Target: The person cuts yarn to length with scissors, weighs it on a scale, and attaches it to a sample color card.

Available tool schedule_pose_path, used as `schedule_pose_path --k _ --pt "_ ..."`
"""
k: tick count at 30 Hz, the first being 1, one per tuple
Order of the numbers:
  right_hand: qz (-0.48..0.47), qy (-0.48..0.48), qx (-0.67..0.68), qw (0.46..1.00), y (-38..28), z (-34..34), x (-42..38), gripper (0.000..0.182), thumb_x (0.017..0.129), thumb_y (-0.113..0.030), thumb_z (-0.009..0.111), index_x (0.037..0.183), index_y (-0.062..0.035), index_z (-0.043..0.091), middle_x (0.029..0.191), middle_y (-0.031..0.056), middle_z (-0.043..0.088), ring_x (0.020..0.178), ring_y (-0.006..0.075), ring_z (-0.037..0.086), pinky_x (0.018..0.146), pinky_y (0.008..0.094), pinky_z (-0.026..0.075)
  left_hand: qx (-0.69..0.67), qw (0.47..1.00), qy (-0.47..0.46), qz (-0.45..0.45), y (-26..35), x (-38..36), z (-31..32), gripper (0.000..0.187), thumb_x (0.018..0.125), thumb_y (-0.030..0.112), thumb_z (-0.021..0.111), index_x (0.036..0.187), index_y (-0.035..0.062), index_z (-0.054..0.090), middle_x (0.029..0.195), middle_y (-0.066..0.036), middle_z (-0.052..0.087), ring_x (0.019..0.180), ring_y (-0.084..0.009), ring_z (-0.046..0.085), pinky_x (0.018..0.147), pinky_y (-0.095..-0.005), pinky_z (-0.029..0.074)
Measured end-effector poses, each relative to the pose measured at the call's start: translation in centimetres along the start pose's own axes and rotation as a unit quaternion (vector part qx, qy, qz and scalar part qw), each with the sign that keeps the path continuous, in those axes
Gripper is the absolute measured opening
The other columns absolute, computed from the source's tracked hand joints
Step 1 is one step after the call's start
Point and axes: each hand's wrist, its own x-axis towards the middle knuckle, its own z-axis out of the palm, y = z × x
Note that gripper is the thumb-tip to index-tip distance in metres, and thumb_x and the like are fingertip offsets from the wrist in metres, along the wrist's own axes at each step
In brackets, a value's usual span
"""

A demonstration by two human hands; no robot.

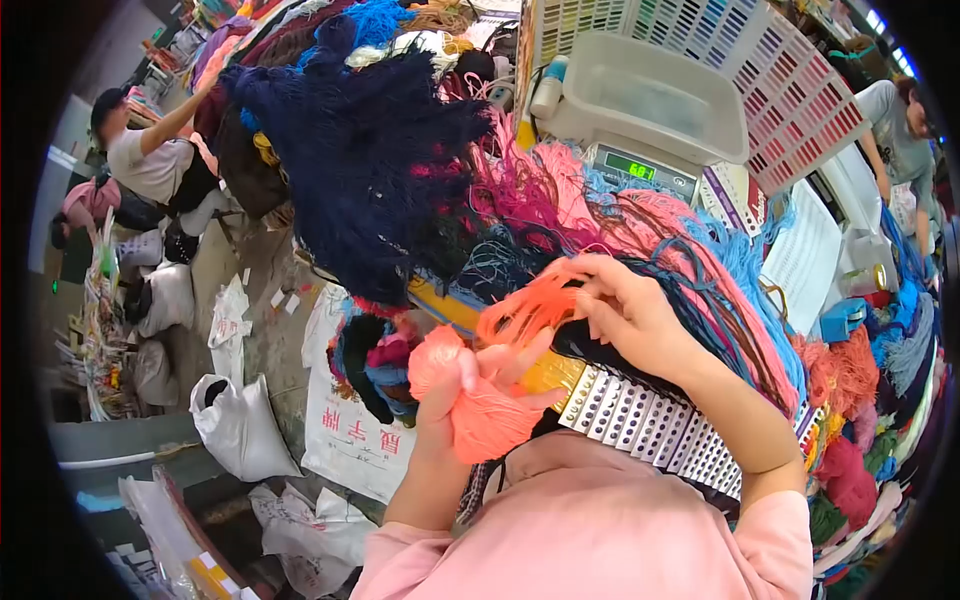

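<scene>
A bundle of coral yarn (490,415) is held in my left hand (455,385), its fingers wrapped round the middle. Loose coral strands (530,305) run from the bundle to my right hand (615,305), which pinches them between thumb and fingers. Just beyond my hands lie dark navy yarn (350,150), magenta yarn (520,195) and pink yarn (650,230). Near my right forearm (720,400) are white cards with rows of dark dots (650,430).
A scale (645,172) with a lit green display holds a clear plastic tub (655,95). Behind it stands a white plastic basket (780,90). People are at the far left and far right. White sacks (240,425) lie on the floor at left.
</scene>
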Motion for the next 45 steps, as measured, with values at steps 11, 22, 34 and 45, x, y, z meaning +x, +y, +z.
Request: schedule_pose_path --k 11,22,34,45 --pt "0.001 -0.091 -0.03 0.995 -0.5 0.2 -4.9 0.056 0.073 0.0 0.051 0.122 -0.0049 0.025 0.089 0.0127 0.053 0.061 0.0183 0.056 0.053 0.0268 0.044 -0.049 0.994 -0.046 -0.083 -2.9 1.0 -1.1 0.021 0.084 0.025 0.041 0.072 0.0081 0.047 0.118 -0.016 0.04 0.108 -0.0324 0.039 0.083 -0.0571 0.034" --pt "0.179 -0.08 0.512 0.836 1.9 0.7 -5.1 0.017 0.077 -0.008 0.05 0.089 0.0034 0.054 0.064 0.0052 0.057 0.044 0.0056 0.046 0.04 0.0172 0.035 0.103 0.971 -0.17 -0.13 -3.9 2.2 0.7 0.062 0.08 0.044 0.039 0.129 0.0119 0.017 0.134 -0.018 0.001 0.095 -0.041 0.049 0.046 -0.0257 0.047" --pt "0.176 -0.083 0.414 0.889 1.8 -0.3 -5.0 0.011 0.075 -0.01 0.056 0.075 0.0001 0.059 0.062 0.0036 0.057 0.048 0.0044 0.045 0.041 0.0164 0.032 0.155 0.963 -0.156 -0.157 -3.0 2.1 0.8 0.066 0.073 0.045 0.047 0.124 0.0091 0.028 0.131 -0.021 0.015 0.082 -0.0355 0.056 0.047 -0.0246 0.047" --pt "0.023 0.258 0.452 0.854 9.8 -24.6 -6.3 0.006 0.079 -0.008 0.05 0.08 -0.0015 0.049 0.056 -0.0018 0.039 0.052 0.0072 0.038 0.061 0.0218 0.044 -0.26 0.959 0.036 0.103 15.0 -13.4 -20.5 0.028 0.086 0.022 0.032 0.063 0.0084 0.041 0.057 0.0 0.044 0.046 -0.0062 0.04 0.044 -0.0203 0.033"
